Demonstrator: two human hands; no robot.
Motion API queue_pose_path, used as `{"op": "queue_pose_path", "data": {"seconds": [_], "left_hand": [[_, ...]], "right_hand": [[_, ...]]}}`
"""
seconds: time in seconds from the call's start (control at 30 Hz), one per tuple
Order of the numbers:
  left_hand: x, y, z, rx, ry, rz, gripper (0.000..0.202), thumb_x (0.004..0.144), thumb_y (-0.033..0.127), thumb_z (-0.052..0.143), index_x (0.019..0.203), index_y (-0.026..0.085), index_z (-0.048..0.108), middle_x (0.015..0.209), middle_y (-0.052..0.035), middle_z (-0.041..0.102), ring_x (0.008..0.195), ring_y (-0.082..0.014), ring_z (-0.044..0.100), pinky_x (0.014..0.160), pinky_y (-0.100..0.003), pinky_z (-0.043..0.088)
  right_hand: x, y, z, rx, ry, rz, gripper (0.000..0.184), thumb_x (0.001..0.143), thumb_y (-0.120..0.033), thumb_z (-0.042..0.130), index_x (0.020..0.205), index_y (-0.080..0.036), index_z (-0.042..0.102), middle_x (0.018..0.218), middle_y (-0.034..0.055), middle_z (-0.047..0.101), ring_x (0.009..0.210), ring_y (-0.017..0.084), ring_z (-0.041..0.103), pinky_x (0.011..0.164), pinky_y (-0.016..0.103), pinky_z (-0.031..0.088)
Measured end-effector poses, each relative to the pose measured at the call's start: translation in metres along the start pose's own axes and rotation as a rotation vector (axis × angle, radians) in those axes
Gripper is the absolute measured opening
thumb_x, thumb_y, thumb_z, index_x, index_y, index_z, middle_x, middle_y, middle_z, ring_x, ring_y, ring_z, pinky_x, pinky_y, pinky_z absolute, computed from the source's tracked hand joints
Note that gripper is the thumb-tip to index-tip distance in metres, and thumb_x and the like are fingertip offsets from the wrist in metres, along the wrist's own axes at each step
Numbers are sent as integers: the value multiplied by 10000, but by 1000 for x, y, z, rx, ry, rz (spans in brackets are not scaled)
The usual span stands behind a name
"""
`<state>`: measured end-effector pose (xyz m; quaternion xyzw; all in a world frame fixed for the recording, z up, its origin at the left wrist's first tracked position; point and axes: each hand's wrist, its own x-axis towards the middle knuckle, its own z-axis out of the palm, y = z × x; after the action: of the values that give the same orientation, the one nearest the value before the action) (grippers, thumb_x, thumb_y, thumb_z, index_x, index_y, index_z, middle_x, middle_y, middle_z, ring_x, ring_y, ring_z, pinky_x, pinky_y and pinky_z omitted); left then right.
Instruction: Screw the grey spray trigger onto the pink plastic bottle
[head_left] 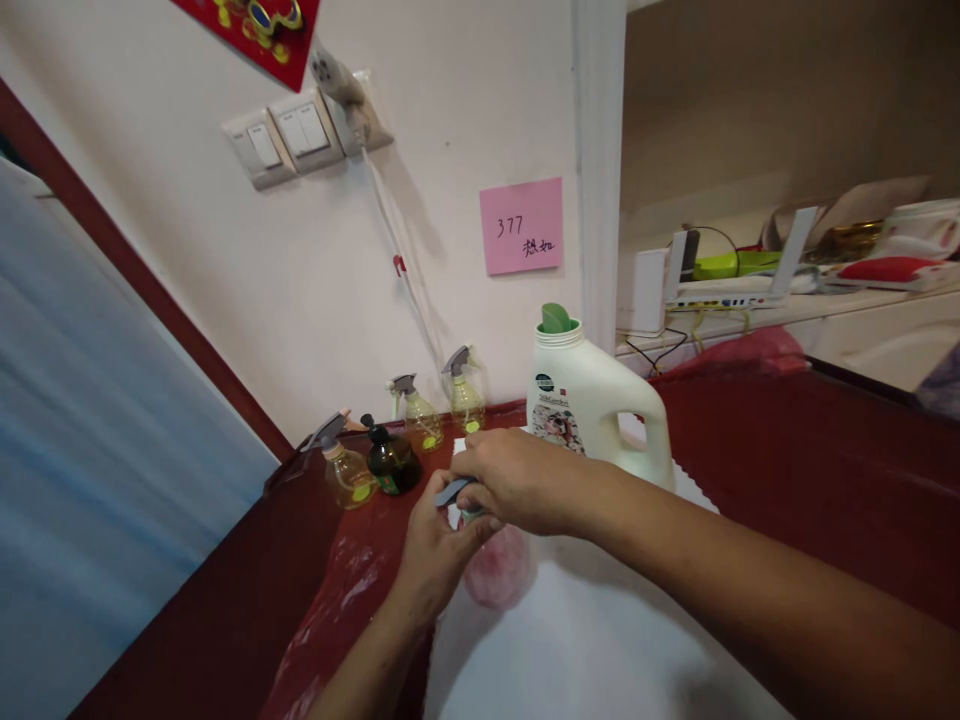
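Observation:
My left hand (433, 552) grips a small clear spray bottle (499, 568) with pinkish contents, held over a white cloth (600, 640). Over its top lies my right hand (517, 478), fingers closed on the grey trigger spray head (452, 491). The bottle's neck is hidden under my fingers. Just behind my hands a large white detergent jug (592, 405) with a handle stands upright, its green cap (556, 318) flipped open.
Three small spray bottles (420, 415) with yellowish liquid and a dark round bottle (391, 460) stand on the red-covered table (787, 480) near the wall. A pink sticky note (521, 226), wall switches (300, 135) and a white cable are above. A cluttered shelf (787, 285) is at right.

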<state>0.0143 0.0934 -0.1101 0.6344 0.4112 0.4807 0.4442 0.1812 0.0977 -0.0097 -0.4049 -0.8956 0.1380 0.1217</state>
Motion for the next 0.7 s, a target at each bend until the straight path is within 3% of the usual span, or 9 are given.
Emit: {"op": "queue_pose_path", "data": {"seconds": [0.13,0.33,0.4,0.5,0.6,0.7], "left_hand": [[0,1,-2,34,-7,51,318,735,361,846,923,195,651,866,-7,633,849,-206,571,764,-299,457],[2,-5,-24,-87,-252,-7,215,838,380,759,907,196,671,974,-49,638,971,-232,576,906,-354,447],[2,-4,-24,-111,-277,-38,208,852,388,744,915,201,677,1004,-52,645,1018,-242,581,935,-361,443],[0,-1,-15,-85,-196,-34,295,781,392,809,968,214,666,1029,-41,654,1033,-248,584,895,-342,460],[-1,1,-3,-20,-38,-6,414,669,359,891,956,217,628,911,5,638,870,-202,576,763,-291,463],[-3,3,3,63,73,25,368,675,327,889,886,205,613,820,26,623,768,-167,543,712,-262,434]], "right_hand": [[-1,1,0,1,10,2,143,942,-214,590,966,-153,718,973,94,694,814,179,603,650,264,354],[-2,0,1,4,6,11,118,936,-202,606,969,-170,715,990,84,696,840,176,617,647,255,349],[-3,-1,1,-4,6,20,118,938,-214,608,964,-174,716,983,83,696,830,179,618,635,259,338],[-4,-2,1,-13,10,28,132,942,-224,603,985,-177,719,996,84,698,829,176,621,627,256,334],[-3,-2,0,-22,7,29,154,940,-213,599,1029,-189,723,992,81,697,817,173,620,615,261,322],[-3,0,1,-27,16,23,152,944,-231,591,1014,-185,718,972,82,695,809,180,617,600,270,308]]}}
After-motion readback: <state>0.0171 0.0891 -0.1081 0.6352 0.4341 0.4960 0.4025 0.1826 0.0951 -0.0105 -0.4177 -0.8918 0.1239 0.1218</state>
